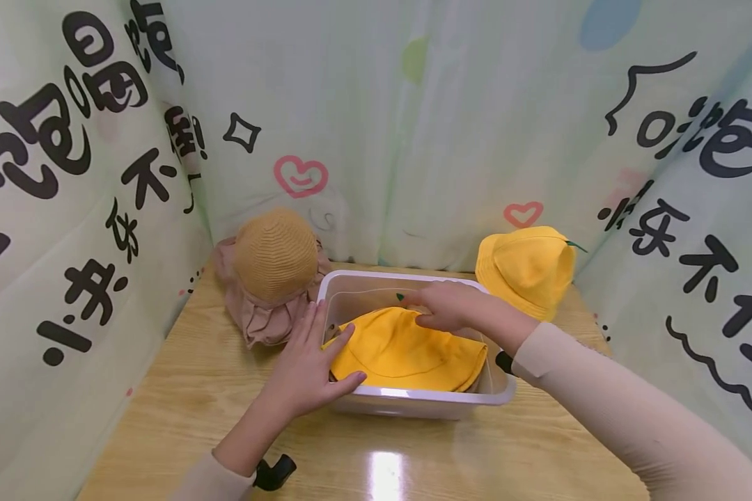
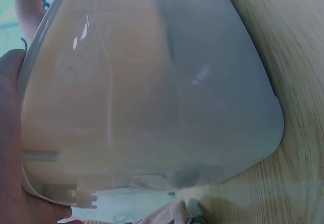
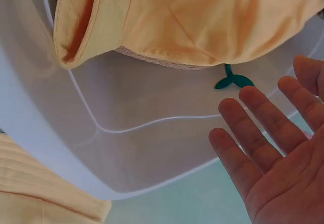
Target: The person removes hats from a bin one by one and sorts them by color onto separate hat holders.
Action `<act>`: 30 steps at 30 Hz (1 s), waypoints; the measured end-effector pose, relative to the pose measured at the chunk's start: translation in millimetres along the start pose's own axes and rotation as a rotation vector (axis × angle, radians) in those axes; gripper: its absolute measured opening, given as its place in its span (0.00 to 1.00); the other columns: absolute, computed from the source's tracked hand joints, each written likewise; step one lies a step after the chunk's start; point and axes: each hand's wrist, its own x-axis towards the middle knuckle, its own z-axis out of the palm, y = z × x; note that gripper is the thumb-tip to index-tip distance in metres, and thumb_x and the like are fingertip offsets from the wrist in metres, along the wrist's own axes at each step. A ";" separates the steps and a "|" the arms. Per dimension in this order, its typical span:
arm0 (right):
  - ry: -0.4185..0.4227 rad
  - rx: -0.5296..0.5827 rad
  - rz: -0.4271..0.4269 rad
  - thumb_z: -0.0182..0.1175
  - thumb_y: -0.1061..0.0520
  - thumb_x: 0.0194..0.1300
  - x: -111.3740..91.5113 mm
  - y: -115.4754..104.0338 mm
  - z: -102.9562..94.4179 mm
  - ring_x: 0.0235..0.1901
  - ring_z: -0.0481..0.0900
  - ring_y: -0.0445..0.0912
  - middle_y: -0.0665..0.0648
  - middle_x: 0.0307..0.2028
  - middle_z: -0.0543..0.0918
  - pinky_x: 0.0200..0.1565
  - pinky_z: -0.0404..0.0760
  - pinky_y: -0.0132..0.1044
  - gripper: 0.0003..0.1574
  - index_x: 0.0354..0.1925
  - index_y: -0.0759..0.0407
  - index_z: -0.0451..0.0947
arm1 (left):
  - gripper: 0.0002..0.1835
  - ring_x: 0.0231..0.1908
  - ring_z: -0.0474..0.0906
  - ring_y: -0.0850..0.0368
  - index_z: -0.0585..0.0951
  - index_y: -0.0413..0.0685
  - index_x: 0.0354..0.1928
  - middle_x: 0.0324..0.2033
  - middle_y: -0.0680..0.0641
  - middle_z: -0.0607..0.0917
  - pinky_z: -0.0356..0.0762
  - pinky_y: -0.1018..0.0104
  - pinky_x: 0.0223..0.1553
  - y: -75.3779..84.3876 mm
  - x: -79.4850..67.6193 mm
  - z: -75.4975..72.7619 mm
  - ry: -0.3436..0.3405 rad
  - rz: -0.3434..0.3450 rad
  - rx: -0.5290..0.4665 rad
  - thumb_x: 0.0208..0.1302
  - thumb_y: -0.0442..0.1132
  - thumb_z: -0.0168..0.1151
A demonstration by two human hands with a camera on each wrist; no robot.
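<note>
The left hand [image 1: 310, 369] is resting on the plastic bin [image 1: 407, 406], fingers spread. Inside, the yellow hat [image 1: 401, 348]'s long axis is running sideways, brim to the near side, sprout [image 1: 400, 297] pointing rearward. The right hand [image 1: 450, 305] is hovering over it, fingers extended. Printed curtains [image 1: 363, 139] are enclosing the wooden table [image 1: 514, 452].

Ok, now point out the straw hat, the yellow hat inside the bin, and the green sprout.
Straw hat [image 1: 277, 252]: head view, on its crown.
Yellow hat [image 1: 393, 342] inside the bin [image 1: 439, 397]: head view, on its crown; bin's front rim.
Green sprout [image 3: 234, 79]: right wrist view, where its leaves meet.
</note>
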 end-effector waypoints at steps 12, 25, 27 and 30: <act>-0.122 -0.013 0.092 0.56 0.52 0.74 23.4 14.2 9.7 0.42 0.80 0.48 0.57 0.60 0.80 0.50 0.80 0.48 0.38 0.77 0.42 0.57 | 0.43 0.78 0.34 0.39 0.66 0.60 0.74 0.77 0.32 0.43 0.49 0.40 0.73 3.7 2.9 -3.5 -0.002 -0.002 -0.017 0.64 0.75 0.47; -0.177 0.112 0.162 0.56 0.51 0.74 32.4 11.0 14.5 0.65 0.70 0.53 0.55 0.70 0.69 0.64 0.70 0.54 0.37 0.76 0.32 0.58 | 0.42 0.78 0.34 0.39 0.66 0.62 0.74 0.77 0.31 0.45 0.46 0.42 0.74 0.7 -0.3 -3.1 0.004 -0.011 -0.013 0.64 0.74 0.48; -0.186 0.056 0.166 0.56 0.49 0.74 33.0 10.5 15.8 0.66 0.69 0.54 0.55 0.71 0.68 0.64 0.69 0.54 0.38 0.76 0.32 0.57 | 0.42 0.78 0.34 0.39 0.66 0.63 0.74 0.77 0.31 0.44 0.46 0.41 0.74 1.1 -0.2 -2.2 0.001 -0.012 -0.016 0.64 0.75 0.48; -0.183 0.056 0.155 0.57 0.49 0.73 34.8 10.0 17.7 0.60 0.72 0.53 0.55 0.68 0.71 0.59 0.72 0.52 0.37 0.76 0.34 0.59 | 0.42 0.78 0.35 0.38 0.67 0.63 0.74 0.77 0.31 0.45 0.48 0.39 0.73 1.9 -0.1 -1.0 0.008 -0.009 -0.019 0.64 0.75 0.48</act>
